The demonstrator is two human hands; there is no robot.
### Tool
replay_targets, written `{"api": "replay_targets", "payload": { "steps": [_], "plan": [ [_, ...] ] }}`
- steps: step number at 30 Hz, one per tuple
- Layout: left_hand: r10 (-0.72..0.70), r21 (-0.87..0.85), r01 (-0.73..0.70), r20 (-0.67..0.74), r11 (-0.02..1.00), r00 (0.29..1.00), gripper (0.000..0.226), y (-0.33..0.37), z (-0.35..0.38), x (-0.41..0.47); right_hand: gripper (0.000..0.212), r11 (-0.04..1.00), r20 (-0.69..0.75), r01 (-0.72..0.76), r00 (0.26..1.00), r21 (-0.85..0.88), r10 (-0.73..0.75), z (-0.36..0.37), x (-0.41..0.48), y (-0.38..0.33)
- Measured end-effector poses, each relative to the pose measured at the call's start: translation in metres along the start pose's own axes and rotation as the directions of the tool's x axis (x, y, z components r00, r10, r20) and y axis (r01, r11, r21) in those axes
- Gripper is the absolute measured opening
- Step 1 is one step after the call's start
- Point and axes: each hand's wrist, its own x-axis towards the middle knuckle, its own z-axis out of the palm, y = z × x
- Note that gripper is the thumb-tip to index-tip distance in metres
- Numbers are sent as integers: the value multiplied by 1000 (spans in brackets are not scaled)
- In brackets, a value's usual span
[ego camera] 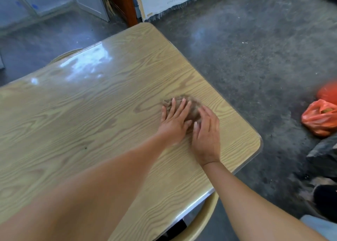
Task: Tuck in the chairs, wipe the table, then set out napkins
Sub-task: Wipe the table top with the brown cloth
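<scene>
Dark, speckled concrete floor [255, 62] all round, w/ a wood-grain laminate table [91, 122] under a clear glossy cover filling most of the view. Orange plastic bags [321, 116] sit on the floor well off the table's right edge. Two chairs show: one curved back [202, 220] poking out below the near edge, another [67, 54] just visible past the far-left edge, both look pushed in, so I'd judge the wiping step is what's on.

Brown-grey cloth [191, 106], bunched and blurred, lies on the tabletop toward the near-right corner, a little in from the right edge. Both hands are on it. Left hand [176, 121] lies flat, fingers spread and pointing toward the far edge, palm pressing the cloth's left part. Right hand [207, 133] sits just beside it, touching or nearly so, fingers angled inward over the cloth's near-right part. Neither is closed round the cloth; both are open, pressing down, not gripping.

Cloth is roughly round, no clear long axis. It lies directly under and just ahead of the fingertips, so both hands are equally near. Most unwiped-looking surface stretches left, so the next stroke prob. goes that way. Both arms reach well out, elbows fairly straight. No napkins in sight yet.
</scene>
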Motion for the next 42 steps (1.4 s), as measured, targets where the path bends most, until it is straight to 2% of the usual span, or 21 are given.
{"api": "replay_targets", "payload": {
  "steps": [2, 3, 4, 6, 9, 12, 14, 16, 18, 22, 23, 25, 29, 31, 33, 38, 42],
  "plan": [
    [-13, -303, -22, -115, 953, 993, 61, -8, -7, -19, 45, 996, 170, 71, 984, -47, -62, 2, 4, -14],
    [-32, -368, -41, -190, 929, 981, 63, -13, -7, -29, 48, 997, 261, 34, 965, -67, -15, 6, 8, -20],
    [-61, -384, -43, -256, 922, 965, 64, -22, -7, -43, 51, 993, 329, -24, 943, -115, 61, 13, 14, -26],
    [-126, -329, -1, -364, 944, 923, 71, -37, -6, -66, 54, 956, 359, -101, 912, -277, 201, 29, 21, -35],
    [-210, -235, 101, -503, 967, 838, 71, -61, -13, -98, 50, 924, 328, -120, 912, -362, 247, 42, 13, -53],
    [-292, -229, 193, -569, 954, 769, 63, -84, -22, -134, 48, 949, 385, 75, 921, -305, 51, 60, -29, -92],
    [-378, -290, 253, -555, 923, 741, 55, -93, -26, -154, 50, 957, 441, 189, 895, -220, -75, 75, -72, -125],
    [-415, -305, 289, -541, 907, 732, 50, -100, -28, -169, 60, 932, 525, 319, 830, -172, -187, 91, -113, -156],
    [-436, -295, 324, -527, 899, 730, 48, -109, -26, -183, 69, 875, 629, 453, 734, -173, -256, 101, -142, -178],
    [-465, -309, 352, -492, 884, 736, 43, -108, -14, -194, 70, 743, 767, 646, 563, -177, -307, 98, -140, -169],
    [-457, -314, 339, -485, 887, 745, 42, -103, -11, -190, 70, 731, 773, 660, 550, -172, -315, 94, -132, -160],
    [-422, -315, 299, -472, 901, 774, 41, -88, -8, -173, 68, 768, 749, 621, 582, -157, -317, 84, -115, -139],
    [-279, -276, 181, -374, 944, 884, 43, -53, -6, -118, 65, 840, 647, 514, 703, -175, -295, 53, -70, -84],
    [-222, -242, 141, -352, 960, 909, 43, -40, -6, -96, 64, 865, 608, 465, 747, -189, -269, 41, -46, -57],
    [-217, -241, 134, -361, 961, 907, 43, -34, -9, -77, 65, 884, 598, 417, 771, -211, -221, 32, -22, -36],
    [-256, -210, 182, -419, 961, 871, 49, -54, -28, -58, 63, 867, 547, 272, 837, -417, 0, 45, 55, -21],
    [-417, -137, 396, -390, 908, 821, 56, -87, -51, -58, 58, 849, 559, 175, 813, -499, 160, 80, 108, -45]
  ]
}}
